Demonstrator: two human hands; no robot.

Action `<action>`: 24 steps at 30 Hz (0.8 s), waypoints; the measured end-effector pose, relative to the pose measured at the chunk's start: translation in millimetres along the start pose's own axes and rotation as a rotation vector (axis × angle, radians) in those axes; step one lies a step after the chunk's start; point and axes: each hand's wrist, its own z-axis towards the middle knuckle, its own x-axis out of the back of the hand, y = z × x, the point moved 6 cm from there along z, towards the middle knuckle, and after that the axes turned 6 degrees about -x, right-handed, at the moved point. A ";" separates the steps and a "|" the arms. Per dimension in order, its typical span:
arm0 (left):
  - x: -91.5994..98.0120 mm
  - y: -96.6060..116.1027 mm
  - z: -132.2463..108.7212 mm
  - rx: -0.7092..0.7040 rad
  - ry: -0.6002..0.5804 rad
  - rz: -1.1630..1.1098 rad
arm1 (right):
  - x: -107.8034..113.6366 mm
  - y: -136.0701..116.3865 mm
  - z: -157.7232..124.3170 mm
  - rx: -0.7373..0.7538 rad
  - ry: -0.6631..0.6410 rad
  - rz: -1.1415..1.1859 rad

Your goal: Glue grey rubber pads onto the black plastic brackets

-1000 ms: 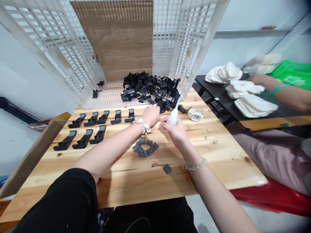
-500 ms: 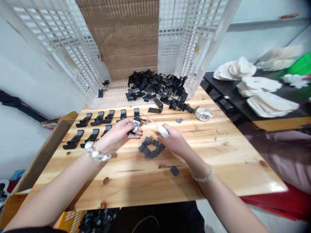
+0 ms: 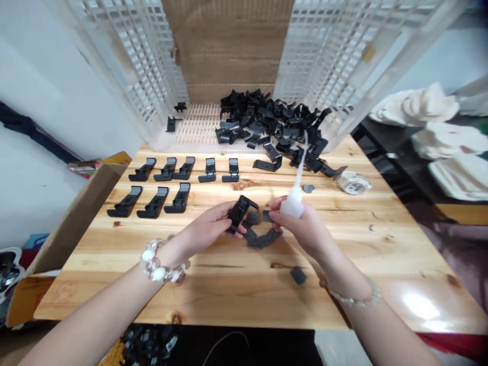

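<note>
My left hand (image 3: 213, 223) grips a black plastic clip (image 3: 239, 213), tilted, above the wooden table. In my right hand (image 3: 305, 223) is a white squeeze bottle (image 3: 293, 203), its long thin nozzle pointing up and away. Thumb and forefinger of that same hand pinch a small dark grey pad (image 3: 268, 216). Just beneath both hands lies a ring of similar grey pads (image 3: 261, 240), partly covered by my fingers. A single pad (image 3: 298, 275) lies nearer the front edge. To the left, several black clips with grey pads (image 3: 154, 202) stand in two rows.
A white plastic crate (image 3: 152, 137) on its side, backed with cardboard (image 3: 232, 46), holds a heap of black clips (image 3: 270, 119) that spills onto the table. A tape roll (image 3: 353, 183) sits at the right. White stacked pieces (image 3: 461, 173) lie on a dark side table.
The bottle has swung from pointing left at the clip to pointing up. My right hand now pinches a grey pad. My left hand has brought the clip closer and turned it. The view has shifted.
</note>
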 end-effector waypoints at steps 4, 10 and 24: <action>5.4 11.4 -4.3 -0.108 0.090 0.297 | -6.6 -3.9 -9.9 0.002 -0.004 0.170; 9.7 17.4 -5.9 -0.132 0.195 0.257 | -11.4 -3.8 -10.9 0.119 -0.109 0.175; -21.9 -18.3 -11.2 0.147 0.012 -0.322 | -19.5 -12.4 -18.9 0.291 -0.297 -0.029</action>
